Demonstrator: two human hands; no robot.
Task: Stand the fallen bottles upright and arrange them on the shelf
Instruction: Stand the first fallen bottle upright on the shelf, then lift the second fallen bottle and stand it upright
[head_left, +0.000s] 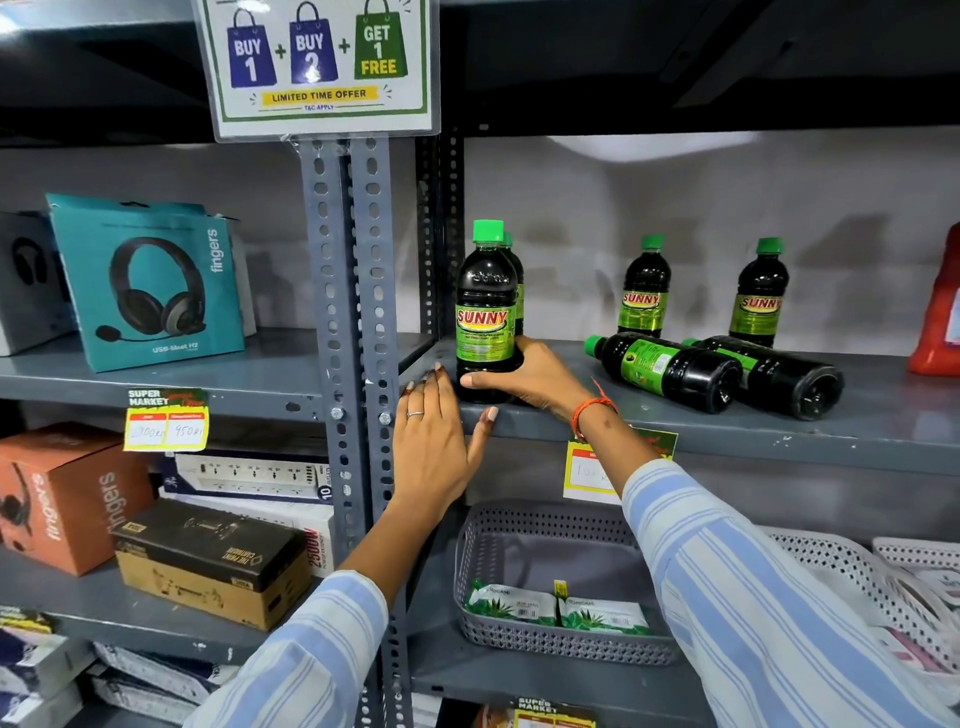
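Dark bottles with green caps and green "SUNNY" labels stand and lie on the grey metal shelf (675, 431). My right hand (530, 379) grips the base of an upright bottle (485, 312) at the shelf's left end; another upright bottle stands right behind it, mostly hidden. My left hand (434, 441) rests flat, fingers apart, on the shelf's front edge beside that bottle, holding nothing. Two upright bottles (644, 288) (759, 293) stand at the back. Two fallen bottles (665, 366) (779, 376) lie side by side in front of them, caps pointing left.
A perforated grey upright post (358, 312) borders the shelf on the left. A red container (940, 317) stands at the far right. Below hang a price tag (587, 470) and a grey basket (550, 587) with packets. A headphone box (145, 280) sits on the left shelf.
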